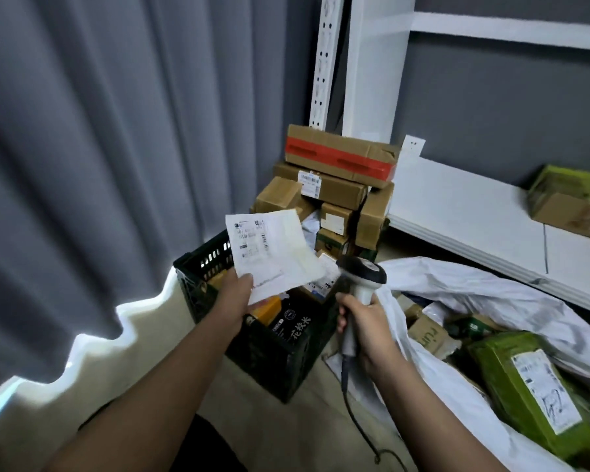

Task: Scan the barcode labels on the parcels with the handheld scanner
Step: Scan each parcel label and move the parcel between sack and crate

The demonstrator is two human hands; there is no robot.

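My left hand [236,290] pinches the lower edge of a flat white parcel [273,253] and holds it up over a black crate; its barcode label [251,238] faces me at the upper left. To its right, my right hand [365,318] grips the handle of a white and grey handheld scanner [361,279]. The scanner's head sits just right of the parcel, and its cable [358,424] hangs to the floor. A green parcel with a white label [539,393] lies in the big white sack at the lower right.
The black plastic crate [269,356] on the floor holds several parcels. A stack of cardboard boxes [334,192] stands in the corner behind it. The white sack [474,291] lies open at right, below a white shelf [464,206] bearing one box [569,202]. Grey curtains [99,148] hang at left.
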